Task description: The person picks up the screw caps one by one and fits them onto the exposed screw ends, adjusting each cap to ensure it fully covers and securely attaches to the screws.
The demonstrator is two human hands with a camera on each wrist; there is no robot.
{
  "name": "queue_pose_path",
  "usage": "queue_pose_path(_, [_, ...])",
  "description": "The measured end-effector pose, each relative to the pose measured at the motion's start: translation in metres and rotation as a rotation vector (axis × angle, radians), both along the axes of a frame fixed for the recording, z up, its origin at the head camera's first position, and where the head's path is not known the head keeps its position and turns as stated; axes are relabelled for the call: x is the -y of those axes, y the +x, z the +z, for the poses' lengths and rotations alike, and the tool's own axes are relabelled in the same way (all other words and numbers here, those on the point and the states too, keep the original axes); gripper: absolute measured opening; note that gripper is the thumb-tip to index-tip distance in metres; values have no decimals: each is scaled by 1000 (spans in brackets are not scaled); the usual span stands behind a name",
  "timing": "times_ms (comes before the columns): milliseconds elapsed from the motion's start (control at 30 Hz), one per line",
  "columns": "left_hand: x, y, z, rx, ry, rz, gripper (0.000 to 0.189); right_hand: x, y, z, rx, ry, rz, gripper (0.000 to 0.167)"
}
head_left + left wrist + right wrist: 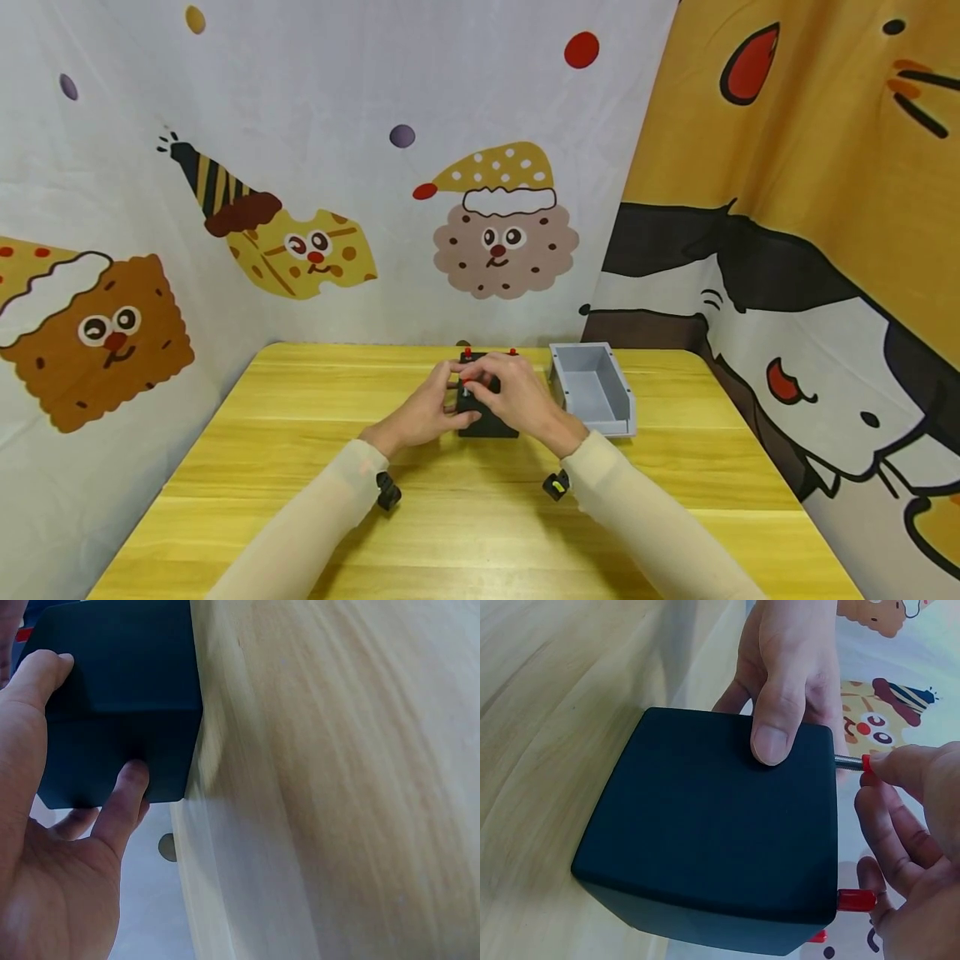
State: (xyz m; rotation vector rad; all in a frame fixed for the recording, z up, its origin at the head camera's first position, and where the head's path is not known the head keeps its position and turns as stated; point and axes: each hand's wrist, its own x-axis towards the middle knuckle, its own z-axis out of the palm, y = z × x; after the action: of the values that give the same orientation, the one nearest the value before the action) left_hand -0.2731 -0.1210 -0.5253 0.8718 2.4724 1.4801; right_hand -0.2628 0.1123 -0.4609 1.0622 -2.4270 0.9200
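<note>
A black box point(489, 427) stands on the table, with red-capped posts on its top. My left hand point(420, 410) holds it steady at its left side; in the right wrist view the thumb point(772, 742) lies on the front face, and in the left wrist view fingertips point(133, 776) touch the side. Above the box, my right hand point(522, 400) pinches a small red cap point(867, 763) at the end of a threaded metal rod point(847, 762) that sticks out of the top. Beside those fingers is another red cap point(856, 900), seated close to the box.
Just right of the box sits a grey open-fronted plastic bin point(596, 392). The wooden table point(465, 533) ends at a printed cloth backdrop point(337, 125) behind the box. More cloth hangs along both sides.
</note>
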Motion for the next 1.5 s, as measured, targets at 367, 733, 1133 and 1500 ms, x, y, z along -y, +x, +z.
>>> queue_pose_path(367, [-2,1,-2,2,10,-7,67,1,2,1,5,-4,7,17])
queue_pose_path(733, [-1,2,1,-7,-3,-5,74,-2,4,3,-8,13,-19,17])
queue_pose_path(1133, [0,0,3,-29,-20,-1,73,0,2,5,-17,55,-9,15])
queue_pose_path(1500, [3,-1,-1,-14,-24,4,79,0,0,2,-12,114,7,13])
